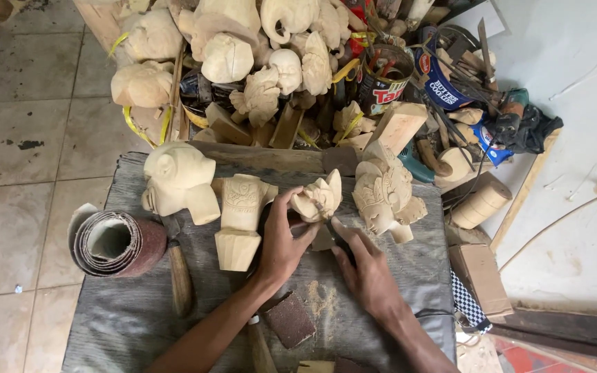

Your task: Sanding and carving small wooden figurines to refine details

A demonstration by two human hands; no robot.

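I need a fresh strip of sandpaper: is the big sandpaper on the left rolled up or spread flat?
Rolled up. The sandpaper roll lies on its side on the grey work surface, its coiled layers and hollow core showing.

- We see soft, even daylight over the whole scene, bright and without glare.
- Shadows stay faint and short (deepest among the piled wood carvings (243, 55)).
- Focus is sharp centrally; edges bend slightly from the wide lens.
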